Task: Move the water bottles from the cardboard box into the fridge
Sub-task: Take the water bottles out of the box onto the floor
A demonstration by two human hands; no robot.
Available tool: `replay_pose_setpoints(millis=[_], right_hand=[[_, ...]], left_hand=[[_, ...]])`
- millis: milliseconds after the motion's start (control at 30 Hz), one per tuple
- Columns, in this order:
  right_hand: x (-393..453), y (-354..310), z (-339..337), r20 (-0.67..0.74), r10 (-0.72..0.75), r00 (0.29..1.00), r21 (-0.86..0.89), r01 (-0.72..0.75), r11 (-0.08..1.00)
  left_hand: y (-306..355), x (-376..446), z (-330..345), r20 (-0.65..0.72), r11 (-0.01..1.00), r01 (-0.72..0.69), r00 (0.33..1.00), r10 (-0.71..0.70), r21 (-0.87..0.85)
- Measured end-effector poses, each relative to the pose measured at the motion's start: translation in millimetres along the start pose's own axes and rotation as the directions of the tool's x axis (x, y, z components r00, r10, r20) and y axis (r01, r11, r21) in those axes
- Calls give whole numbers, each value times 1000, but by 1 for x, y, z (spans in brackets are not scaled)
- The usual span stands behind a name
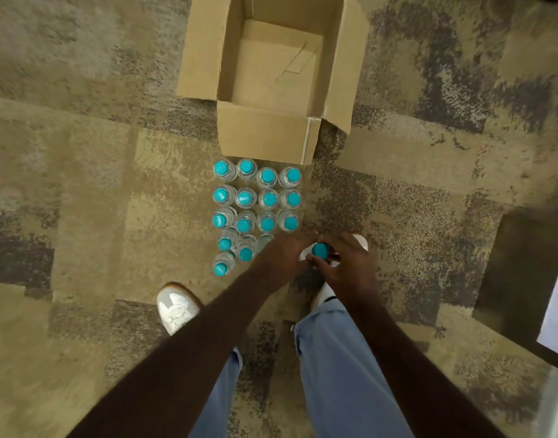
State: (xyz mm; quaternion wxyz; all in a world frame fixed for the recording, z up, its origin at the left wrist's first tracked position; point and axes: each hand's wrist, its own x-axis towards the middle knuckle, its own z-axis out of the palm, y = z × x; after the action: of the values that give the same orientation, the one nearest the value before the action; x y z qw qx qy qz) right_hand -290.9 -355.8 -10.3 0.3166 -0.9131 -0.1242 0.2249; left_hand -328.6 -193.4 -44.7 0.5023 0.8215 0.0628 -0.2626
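Already both hands meet over one upright water bottle (320, 250) near the person's feet: the left hand (285, 257) curls against its side, the right hand (350, 263) wraps it from the other. Its long axis stands vertical, cap up. Remaining bottles (257, 199) stand on the carpet (97, 184), just ahead-left, before the emptied cardboard box (271, 134). No fridge shows.
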Motion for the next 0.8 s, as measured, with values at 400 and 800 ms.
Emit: replay_pose_setpoints(millis=[400,800], right_hand=[[11,17,61,233,268,935,-151,-237,960],[21,18,101,217,358,908,-178,-323,929]], left_hand=[[-28,6,22,178,934,98,970,-167,344],[-47,-1,25,101,821,61,985,-143,567]])
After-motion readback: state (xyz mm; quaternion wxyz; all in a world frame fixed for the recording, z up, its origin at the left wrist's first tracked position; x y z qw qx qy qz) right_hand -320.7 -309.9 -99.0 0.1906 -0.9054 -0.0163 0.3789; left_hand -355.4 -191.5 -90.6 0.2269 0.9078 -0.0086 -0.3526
